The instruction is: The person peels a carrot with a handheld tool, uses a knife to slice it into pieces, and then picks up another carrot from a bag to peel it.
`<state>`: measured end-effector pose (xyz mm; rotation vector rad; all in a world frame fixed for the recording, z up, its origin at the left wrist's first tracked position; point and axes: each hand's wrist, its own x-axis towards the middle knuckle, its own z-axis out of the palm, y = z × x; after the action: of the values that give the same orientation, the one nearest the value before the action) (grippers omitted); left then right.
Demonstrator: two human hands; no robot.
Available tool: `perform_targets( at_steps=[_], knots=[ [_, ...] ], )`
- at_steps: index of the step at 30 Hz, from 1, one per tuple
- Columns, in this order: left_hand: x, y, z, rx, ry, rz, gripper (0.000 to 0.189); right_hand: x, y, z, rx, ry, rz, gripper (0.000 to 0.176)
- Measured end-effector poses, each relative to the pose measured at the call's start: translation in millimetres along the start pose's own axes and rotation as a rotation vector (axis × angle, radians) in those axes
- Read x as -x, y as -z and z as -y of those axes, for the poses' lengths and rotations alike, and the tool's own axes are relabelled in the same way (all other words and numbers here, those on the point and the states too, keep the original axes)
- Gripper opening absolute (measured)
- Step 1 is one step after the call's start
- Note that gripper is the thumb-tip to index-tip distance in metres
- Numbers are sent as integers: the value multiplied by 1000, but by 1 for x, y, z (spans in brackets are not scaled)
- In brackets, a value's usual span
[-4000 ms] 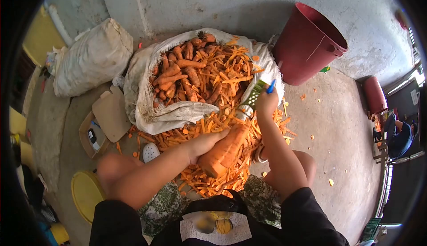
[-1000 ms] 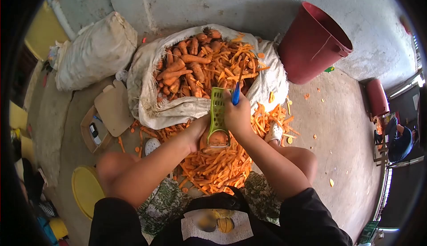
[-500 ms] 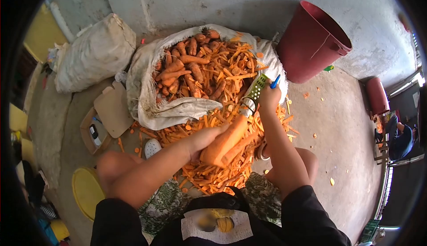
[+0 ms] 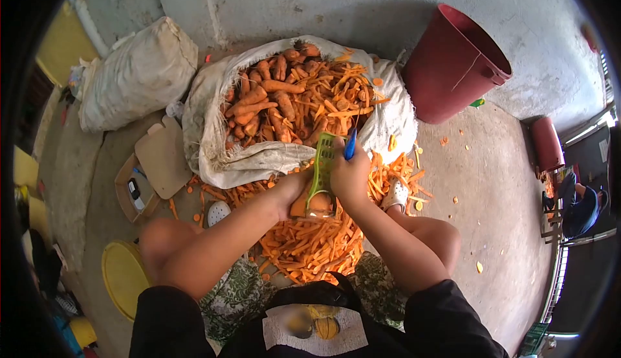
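Carrot [image 4: 300, 208] is sitting in the curled left hand [image 4: 292, 190]; beside it, the closed right hand [image 4: 350, 171] is holding a green peeler [image 4: 323, 167] and blue handle [image 4: 350, 145].

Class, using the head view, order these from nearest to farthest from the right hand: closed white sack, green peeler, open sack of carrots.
1. Green peeler: held in the right hand.
2. Open sack of carrots: just beyond the hands.
3. Closed white sack: farther off, at the left.
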<state>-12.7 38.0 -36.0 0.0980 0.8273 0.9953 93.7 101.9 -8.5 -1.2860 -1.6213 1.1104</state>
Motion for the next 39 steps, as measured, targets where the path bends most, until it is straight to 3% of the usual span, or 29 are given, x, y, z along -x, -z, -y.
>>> perform_targets(
  at_steps=[2,5,9,11,15,17,18,19,22,24,25,26,28,29,31,34,39],
  knots=[
    [-3,4,5,-320,126,17,39,-19,7,-17,44,-34,-177,20],
    [21,-15,1,-437,211,185,42,-76,43,-61,197,-140,-385,24],
    [27,-21,-2,-393,180,84,41,-78,47,-51,46,-149,-385,26],
    [23,-14,-7,-294,165,77,42,-55,34,-11,-297,-141,-246,27],
    [8,-4,-7,-209,40,74,38,-3,10,28,-345,-198,0,24],
    [0,7,-4,-85,-29,171,35,11,2,22,-201,-31,40,21],
    [14,-9,-9,-97,-22,18,35,12,1,14,-58,66,58,22],
    [13,-10,-6,-94,-21,17,35,11,-1,8,-56,64,61,22],
    [9,-7,-1,-79,-36,-20,34,6,-5,-5,-46,78,9,21],
    [6,-6,-1,-382,70,51,36,-12,2,-15,111,82,-165,21],
    [8,-8,1,-385,72,54,36,-34,11,-30,47,32,-246,24],
    [13,-12,6,-450,129,36,37,-51,27,-26,197,-96,-287,25],
    [23,-23,8,-577,164,-24,43,-79,47,-49,396,-16,-467,26],
    [26,-23,5,-582,163,-27,43,-83,52,-55,219,-53,-476,27],
    [29,-20,-3,-325,154,-13,45,-78,48,-40,50,-16,-396,26],
    [14,4,-3,-246,65,-34,43,-52,39,-2,-188,-89,-232,26],
    [11,1,-6,-124,-16,-82,37,-20,24,21,-198,-79,-114,26]
  ],
)
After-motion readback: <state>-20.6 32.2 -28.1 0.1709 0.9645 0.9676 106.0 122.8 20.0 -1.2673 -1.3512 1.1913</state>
